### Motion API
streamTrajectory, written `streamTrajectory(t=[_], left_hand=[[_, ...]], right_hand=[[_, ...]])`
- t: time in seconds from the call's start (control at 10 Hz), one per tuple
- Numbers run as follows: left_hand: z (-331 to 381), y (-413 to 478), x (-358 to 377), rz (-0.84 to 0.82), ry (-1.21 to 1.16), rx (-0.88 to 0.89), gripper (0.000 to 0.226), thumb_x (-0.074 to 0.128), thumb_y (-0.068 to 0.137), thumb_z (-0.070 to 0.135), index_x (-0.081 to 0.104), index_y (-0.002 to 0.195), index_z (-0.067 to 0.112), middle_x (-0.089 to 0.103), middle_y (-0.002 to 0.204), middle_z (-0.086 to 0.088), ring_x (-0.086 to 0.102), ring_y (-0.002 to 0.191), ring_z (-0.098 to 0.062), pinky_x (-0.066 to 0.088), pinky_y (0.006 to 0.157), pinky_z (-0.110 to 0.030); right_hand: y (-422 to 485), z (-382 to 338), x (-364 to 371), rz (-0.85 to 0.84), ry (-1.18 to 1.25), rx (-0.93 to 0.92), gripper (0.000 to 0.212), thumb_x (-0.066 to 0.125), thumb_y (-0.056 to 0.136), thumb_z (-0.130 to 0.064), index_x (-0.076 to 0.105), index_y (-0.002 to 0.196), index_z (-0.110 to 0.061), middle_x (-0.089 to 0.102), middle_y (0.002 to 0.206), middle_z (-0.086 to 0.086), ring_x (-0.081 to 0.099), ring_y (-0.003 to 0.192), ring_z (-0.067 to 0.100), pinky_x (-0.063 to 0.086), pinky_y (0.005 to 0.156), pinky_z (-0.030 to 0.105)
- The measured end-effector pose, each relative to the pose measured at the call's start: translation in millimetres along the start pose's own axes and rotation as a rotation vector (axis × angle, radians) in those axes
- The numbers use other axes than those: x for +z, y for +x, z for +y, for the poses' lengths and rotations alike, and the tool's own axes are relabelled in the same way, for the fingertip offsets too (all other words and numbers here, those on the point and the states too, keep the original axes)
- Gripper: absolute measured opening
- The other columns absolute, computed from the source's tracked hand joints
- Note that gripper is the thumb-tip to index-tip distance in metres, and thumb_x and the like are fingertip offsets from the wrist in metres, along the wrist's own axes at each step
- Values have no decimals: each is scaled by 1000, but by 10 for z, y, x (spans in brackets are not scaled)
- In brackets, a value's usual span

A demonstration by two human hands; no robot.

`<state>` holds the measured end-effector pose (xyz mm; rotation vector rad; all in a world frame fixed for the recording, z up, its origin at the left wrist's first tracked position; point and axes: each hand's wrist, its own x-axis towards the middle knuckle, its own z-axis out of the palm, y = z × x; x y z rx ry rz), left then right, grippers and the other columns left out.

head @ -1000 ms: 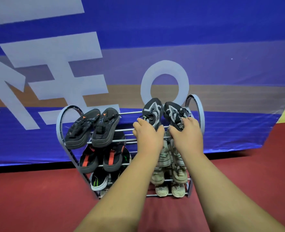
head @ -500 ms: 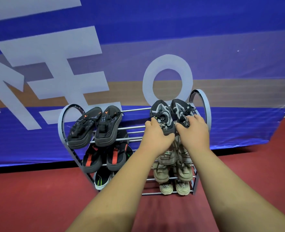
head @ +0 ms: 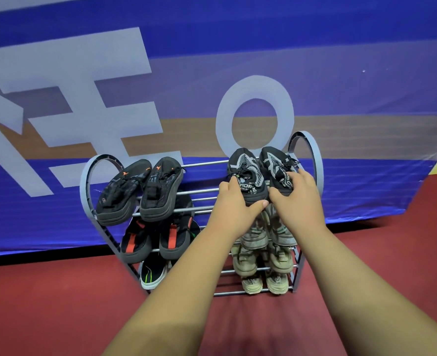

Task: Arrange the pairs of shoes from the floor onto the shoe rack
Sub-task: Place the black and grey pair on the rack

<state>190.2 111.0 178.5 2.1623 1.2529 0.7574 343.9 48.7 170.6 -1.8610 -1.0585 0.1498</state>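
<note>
Reaching forward with both bare arms, the person has the left hand (head: 234, 201) and the right hand (head: 298, 195) on a pair of black shoes with grey patterned uppers, which sit on the top tier at the right end of the shoe rack (head: 317, 170). The left patterned shoe (head: 245, 173) lies tilted with its toe up toward the back rail, and the left hand's fingers (head: 226, 187) curl around its heel end, the thumb pressed under the sole edge, so they are clamped on it. The right patterned shoe (head: 274, 163) stands just beside it, touching along the side, and the right hand's fingers (head: 295, 177) are spread over its heel and closed on it. On the same top tier at the left end rests a pair of black sandals with orange marks (head: 140, 191), tilted toe-up and side by side. Below them sits a pair of black shoes with red stripes (head: 155, 240), and under those a white-soled shoe with a green line (head: 150, 274). Beneath the hands, on the right side, khaki shoes (head: 257, 235) fill the lower tiers, with another beige pair (head: 265, 281) on the bottom tier. The rack stands on a red floor (head: 58, 304) against a blue banner (head: 212, 34) bearing large pale letters.
</note>
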Motion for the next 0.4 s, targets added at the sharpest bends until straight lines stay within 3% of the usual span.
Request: streamTrajectory(t=[0.1, 0.2, 0.3, 0.4], left_hand=[[-34, 27, 55, 46, 12, 20, 72, 75, 82, 61, 45, 136, 25, 44, 125, 2, 57, 117, -21, 54, 97, -40], [-20, 21, 63, 30, -34, -9, 79, 75, 81, 59, 43, 145, 24, 41, 135, 3, 49, 129, -17, 51, 104, -38], [114, 63, -185, -1, -71, -26, 62, 77, 84, 53, 51, 134, 29, 44, 129, 6, 46, 126, -10, 46, 103, -31], [273, 8, -741, -83, -39, -84, 60, 72, 92, 54, 52, 141, 25, 42, 124, 13, 50, 127, -10, 41, 102, -26]], right_hand=[[36, 19, 48, 34, 5, 15, 55, 70, 85, -37, 63, 136, -18, 43, 160, 2, 36, 150, 19, 33, 118, 35], [20, 15, 59, 40, -45, -1, 59, 70, 86, -36, 59, 141, -17, 42, 162, 5, 36, 151, 22, 33, 123, 45], [49, -84, -94, -43, -68, 18, 63, 72, 90, -34, 53, 148, -15, 42, 162, 3, 37, 151, 21, 33, 123, 45], [56, -321, -421, -162, -67, 76, 54, 70, 92, -32, 56, 142, -15, 55, 139, -1, 49, 139, 18, 41, 113, 37]])
